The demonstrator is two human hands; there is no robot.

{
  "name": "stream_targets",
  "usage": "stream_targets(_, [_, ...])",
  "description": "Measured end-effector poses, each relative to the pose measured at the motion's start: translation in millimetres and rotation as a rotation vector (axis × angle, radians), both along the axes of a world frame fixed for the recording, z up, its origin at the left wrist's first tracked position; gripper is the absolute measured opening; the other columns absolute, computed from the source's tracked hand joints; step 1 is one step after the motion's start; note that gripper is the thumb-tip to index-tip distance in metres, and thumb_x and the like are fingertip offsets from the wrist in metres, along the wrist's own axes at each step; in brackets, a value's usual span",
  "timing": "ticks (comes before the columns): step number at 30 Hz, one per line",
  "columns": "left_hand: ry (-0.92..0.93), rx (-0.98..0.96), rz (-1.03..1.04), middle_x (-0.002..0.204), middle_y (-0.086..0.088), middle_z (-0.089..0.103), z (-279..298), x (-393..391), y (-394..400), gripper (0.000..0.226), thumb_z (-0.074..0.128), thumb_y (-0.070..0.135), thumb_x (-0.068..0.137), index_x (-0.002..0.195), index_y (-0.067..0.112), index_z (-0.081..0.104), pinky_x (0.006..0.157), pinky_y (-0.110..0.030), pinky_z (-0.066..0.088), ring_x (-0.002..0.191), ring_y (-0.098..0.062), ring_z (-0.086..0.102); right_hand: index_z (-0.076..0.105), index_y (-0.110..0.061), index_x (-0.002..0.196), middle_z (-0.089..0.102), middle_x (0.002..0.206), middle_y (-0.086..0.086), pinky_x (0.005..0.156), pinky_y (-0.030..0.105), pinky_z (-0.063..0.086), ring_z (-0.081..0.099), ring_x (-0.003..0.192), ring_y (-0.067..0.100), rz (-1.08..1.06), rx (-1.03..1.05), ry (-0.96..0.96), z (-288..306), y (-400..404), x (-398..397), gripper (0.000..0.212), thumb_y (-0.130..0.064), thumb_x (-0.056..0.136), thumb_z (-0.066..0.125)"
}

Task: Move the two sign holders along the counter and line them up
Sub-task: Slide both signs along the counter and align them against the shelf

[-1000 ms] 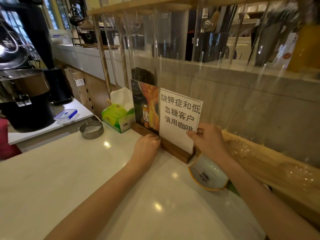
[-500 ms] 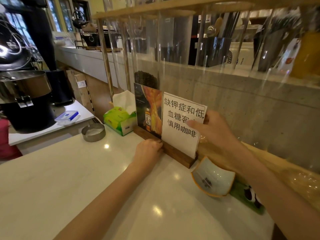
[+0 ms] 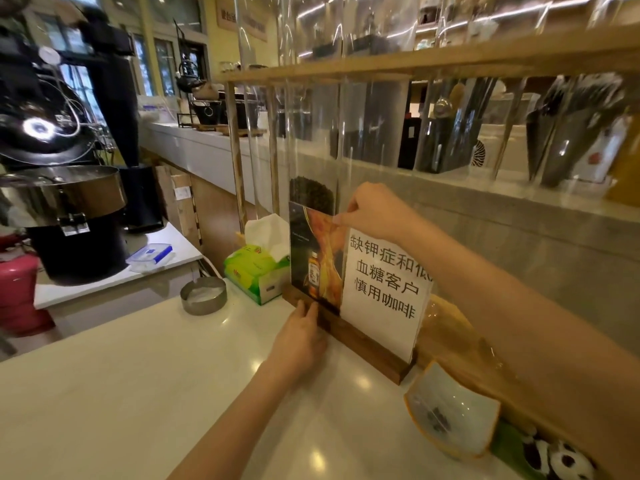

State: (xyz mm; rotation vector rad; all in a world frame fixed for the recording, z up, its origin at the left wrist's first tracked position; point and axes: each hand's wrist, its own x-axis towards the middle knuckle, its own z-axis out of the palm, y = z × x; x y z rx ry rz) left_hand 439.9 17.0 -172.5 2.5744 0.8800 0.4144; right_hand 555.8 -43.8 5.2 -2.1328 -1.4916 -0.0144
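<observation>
Hands on two sign holders standing end to end on the white desk (image 3: 138, 393).

The picture sign holder (image 3: 313, 258) and the text sign holder (image 3: 382, 292) run in one line from near right to far left, faces toward the camera. The left hand (image 3: 299, 336) presses extended fingers to the wooden base; the right hand (image 3: 372, 211), half a second ago on the text sign's right edge, now pinches the picture sign's top corner beside the tissue box (image 3: 256, 273).

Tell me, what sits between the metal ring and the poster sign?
In the head view, a green tissue box sits between the metal ring and the poster sign.
</observation>
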Motion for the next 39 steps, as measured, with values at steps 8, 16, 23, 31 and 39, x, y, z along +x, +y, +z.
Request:
stream_targets(8, [0.019,-0.053,0.002,0.155,-0.013,0.014,-2,1,5,0.059,0.041,0.028,0.092,0.144,0.012,0.019,0.11,-0.029,0.03,0.136,-0.025,0.034,0.066,0.002,0.09,0.067,0.088,0.014,0.066,0.028,0.052,0.062,0.075,0.022,-0.041,-0.024,-0.024,-7,21,3,0.022,-0.018,0.082,0.062])
stream_targets(16, [0.056,-0.018,0.009,0.154,-0.014,0.018,-4,2,7,0.058,0.04,0.026,0.092,0.144,0.012,0.019,0.108,-0.031,0.034,0.131,-0.027,0.039,0.066,0.001,0.084,0.067,0.082,0.014,0.069,0.034,0.053,0.064,0.078,0.025,-0.049,-0.012,-0.114,-6,23,-1,0.017,-0.015,0.083,0.062])
stream_targets(23, [0.097,-0.019,0.027,0.155,-0.019,0.013,-6,7,9,0.059,0.041,0.025,0.091,0.144,0.011,0.019,0.109,-0.032,0.035,0.131,-0.029,0.041,0.064,-0.001,0.085,0.05,0.061,0.0,0.06,0.027,0.046,0.056,0.069,0.02,-0.058,-0.011,-0.202,-6,23,-1,0.014,-0.014,0.084,0.06])
stream_targets(31, [0.106,-0.005,0.019,0.155,-0.019,0.011,-7,7,11,0.06,0.04,0.025,0.092,0.144,0.011,0.016,0.11,-0.031,0.033,0.133,-0.029,0.038,0.063,-0.004,0.085,0.061,0.076,0.009,0.065,0.032,0.052,0.061,0.076,0.024,-0.077,-0.011,-0.218,-7,27,1,0.011,-0.014,0.081,0.06])
stream_targets(39, [0.084,-0.005,0.007,0.155,-0.018,0.013,-10,6,13,0.059,0.041,0.026,0.092,0.145,0.012,0.018,0.11,-0.031,0.033,0.135,-0.028,0.036,0.059,-0.004,0.072,0.056,0.068,0.005,0.054,0.028,0.048,0.055,0.065,0.02,-0.091,-0.024,-0.108,-7,32,9,0.01,-0.01,0.079,0.059])
